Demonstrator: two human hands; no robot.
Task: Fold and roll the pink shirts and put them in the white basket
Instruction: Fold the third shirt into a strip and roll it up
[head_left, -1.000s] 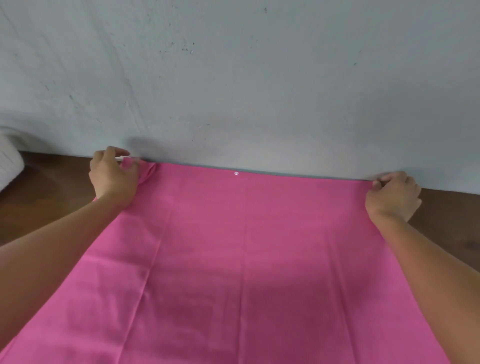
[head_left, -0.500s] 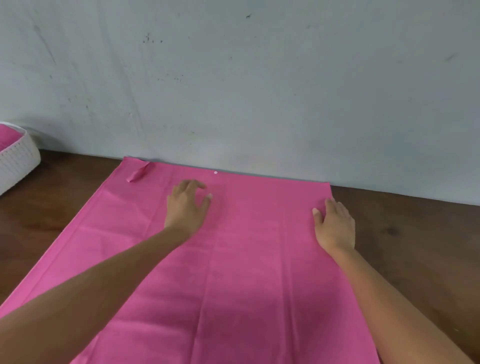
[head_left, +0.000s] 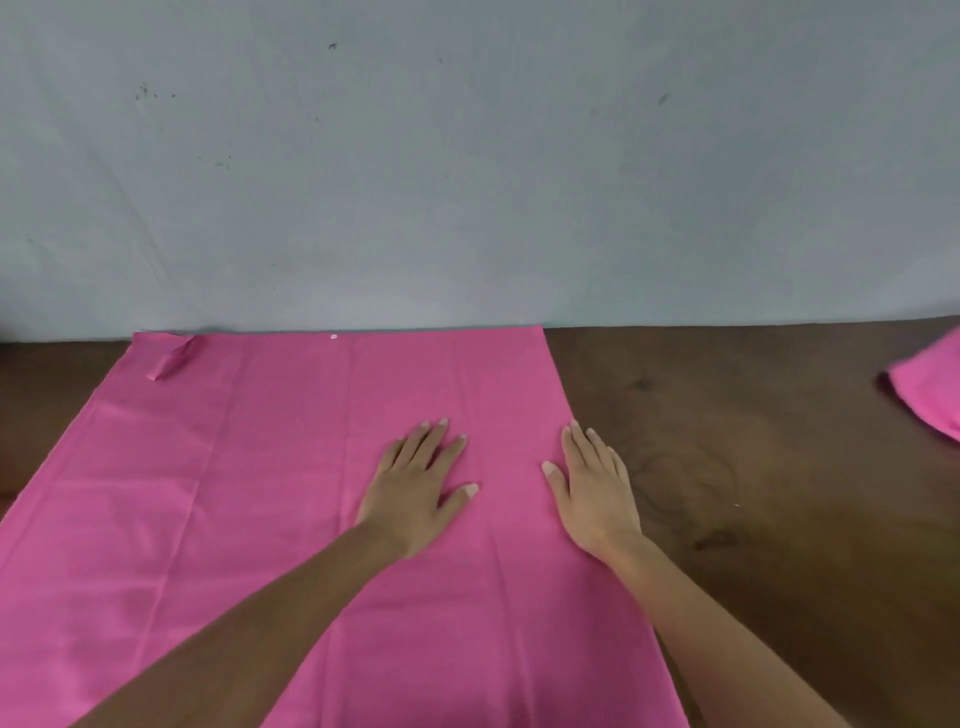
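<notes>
A pink shirt (head_left: 249, 493) lies spread flat on the brown wooden table (head_left: 753, 467), its far edge against the wall. A small fold sticks up at its far left corner, and a white button shows on the far edge. My left hand (head_left: 415, 488) lies flat on the cloth right of its middle, fingers straight and spread. My right hand (head_left: 595, 483) rests flat on the shirt's right edge, its outer fingers reaching onto the wood. The white basket is out of view.
A second piece of pink cloth (head_left: 930, 389) lies at the right edge of the table. A grey wall (head_left: 467, 182) rises straight behind the table. Bare wood stretches to the right of the shirt.
Both hands let go of the far corners, then slid flat over the cloth toward me and to the right. The view swung right, so the basket left the frame and the second cloth appeared.
</notes>
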